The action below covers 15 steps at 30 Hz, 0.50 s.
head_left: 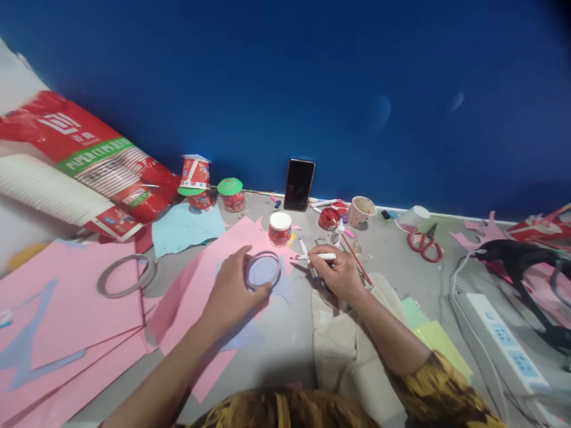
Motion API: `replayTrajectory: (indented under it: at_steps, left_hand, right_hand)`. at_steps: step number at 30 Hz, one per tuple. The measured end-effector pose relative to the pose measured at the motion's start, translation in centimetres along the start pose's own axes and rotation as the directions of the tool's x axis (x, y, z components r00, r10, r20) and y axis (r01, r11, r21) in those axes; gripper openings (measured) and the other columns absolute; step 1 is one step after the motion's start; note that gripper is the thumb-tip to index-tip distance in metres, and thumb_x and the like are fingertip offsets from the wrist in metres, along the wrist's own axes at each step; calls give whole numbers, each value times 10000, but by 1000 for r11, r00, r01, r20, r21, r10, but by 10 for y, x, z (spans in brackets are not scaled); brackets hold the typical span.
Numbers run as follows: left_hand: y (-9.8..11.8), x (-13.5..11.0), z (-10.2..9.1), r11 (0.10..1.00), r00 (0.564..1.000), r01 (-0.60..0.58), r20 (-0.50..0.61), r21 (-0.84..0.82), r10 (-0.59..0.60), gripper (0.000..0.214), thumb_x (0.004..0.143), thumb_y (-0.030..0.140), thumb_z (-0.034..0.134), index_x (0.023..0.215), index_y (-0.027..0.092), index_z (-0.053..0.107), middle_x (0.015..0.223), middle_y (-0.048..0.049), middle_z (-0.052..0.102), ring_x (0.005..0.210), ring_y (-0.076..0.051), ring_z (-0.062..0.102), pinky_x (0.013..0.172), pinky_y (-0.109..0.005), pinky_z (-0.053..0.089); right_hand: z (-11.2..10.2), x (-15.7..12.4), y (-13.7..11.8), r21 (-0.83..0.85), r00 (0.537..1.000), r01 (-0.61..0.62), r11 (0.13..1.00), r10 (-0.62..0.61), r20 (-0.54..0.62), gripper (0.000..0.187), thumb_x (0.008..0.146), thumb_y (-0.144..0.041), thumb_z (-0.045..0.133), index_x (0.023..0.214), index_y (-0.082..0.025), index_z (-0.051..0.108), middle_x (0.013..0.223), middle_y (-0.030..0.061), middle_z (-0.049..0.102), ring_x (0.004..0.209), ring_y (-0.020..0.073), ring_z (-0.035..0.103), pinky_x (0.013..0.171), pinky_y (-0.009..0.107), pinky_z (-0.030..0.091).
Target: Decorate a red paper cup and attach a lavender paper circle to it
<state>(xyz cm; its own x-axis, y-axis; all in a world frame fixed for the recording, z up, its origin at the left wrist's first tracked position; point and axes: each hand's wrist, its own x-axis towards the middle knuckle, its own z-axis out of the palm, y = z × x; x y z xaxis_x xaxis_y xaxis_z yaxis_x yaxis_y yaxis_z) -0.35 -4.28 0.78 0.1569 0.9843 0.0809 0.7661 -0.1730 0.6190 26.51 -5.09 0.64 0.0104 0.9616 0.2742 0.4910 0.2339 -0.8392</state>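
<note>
My left hand [234, 285] holds a grey ring [278, 270], perhaps a tape roll, between thumb and fingers. Through its opening shows a pale violet paper piece [262, 268], with pink paper [185, 309] beneath. To the right, my right hand [336, 270] grips a white marker [301, 258], its red tip pointing left at the ring but apart from it. Another marker [303, 245] lies partly under the right hand. Just beyond both hands stands a small red paper cup [280, 232] with its white base up. A beige cloth [332, 339] lies below my right wrist.
Decorated cups [195, 172] and a bag of paper cups [111, 160] stand at left, near a second ring [104, 288]. A phone [299, 185] leans on the blue wall. Red-handled scissors [423, 245] and a power strip [504, 345] with cables are at right.
</note>
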Motion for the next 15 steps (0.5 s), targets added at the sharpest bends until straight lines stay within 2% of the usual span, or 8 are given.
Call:
replayTrajectory:
  at_steps: [2, 4, 7, 9, 11, 13, 15]
  left_hand:
    - [-6, 5, -14, 996, 989, 83, -122, -25, -86, 793, 849, 437, 758, 1528, 159, 459, 1400, -201, 653, 1295, -405, 653, 1083, -574, 554]
    - [-12, 10, -31, 991, 973, 117, -206, 58, -103, 745, 897, 454, 728, 1532, 177, 452, 1425, -223, 625, 1349, -442, 605, 1129, -619, 513]
    - [-23, 15, -49, 963, 979, 74, -203, 261, -20, 604, 995, 401, 618, 1520, 145, 462, 1357, -234, 640, 1347, -469, 587, 1145, -658, 473]
    - [-31, 16, -54, 929, 977, 46, -209, 366, 34, 516, 1017, 363, 579, 1477, 141, 514, 1321, -234, 643, 1338, -489, 584, 1123, -672, 467]
    - [-37, 16, -52, 916, 969, 33, -239, 400, 69, 430, 1032, 349, 553, 1421, 168, 579, 1415, -255, 594, 1392, -509, 536, 1127, -687, 441]
    - [-40, 16, -47, 925, 978, -35, -179, 377, 110, 342, 1044, 340, 518, 1320, 185, 646, 1440, -245, 589, 1407, -490, 522, 1145, -674, 420]
    - [-39, 16, -42, 935, 986, -144, -30, 323, 162, 281, 1016, 351, 547, 1198, 194, 692, 1306, -195, 672, 1308, -428, 597, 1125, -604, 457]
  right_hand:
    - [0, 0, 2, -17, 1000, 18, 1000, -18, 8, 260, 987, -383, 629, 942, -195, 803, 720, 33, 798, 530, 150, 639, 523, 249, 474]
    - [0, 0, 3, -37, 999, 45, 998, -44, 22, 243, 980, -374, 639, 963, -203, 811, 793, 44, 824, 617, 170, 703, 599, 261, 524]
    - [-1, -1, 4, -75, 993, 98, 992, -92, 68, 204, 966, -355, 670, 991, -218, 819, 926, 63, 854, 818, 210, 783, 781, 297, 581]
    - [-2, -4, 4, -143, 983, 154, 978, -137, 124, 189, 981, -341, 675, 1024, -226, 820, 998, 73, 860, 920, 227, 798, 855, 313, 579]
    - [-3, -6, 3, -257, 964, 232, 938, -187, 190, 193, 1003, -343, 681, 1082, -229, 815, 1070, 87, 860, 980, 236, 798, 869, 318, 567]
    - [-3, -9, 0, -384, 942, 302, 873, -213, 258, 216, 1013, -366, 699, 1144, -229, 803, 1125, 98, 856, 1003, 246, 794, 849, 321, 550]
    - [-3, -11, -5, -481, 926, 335, 810, -190, 326, 244, 1017, -400, 713, 1163, -222, 794, 1121, 102, 853, 990, 256, 788, 822, 331, 526]
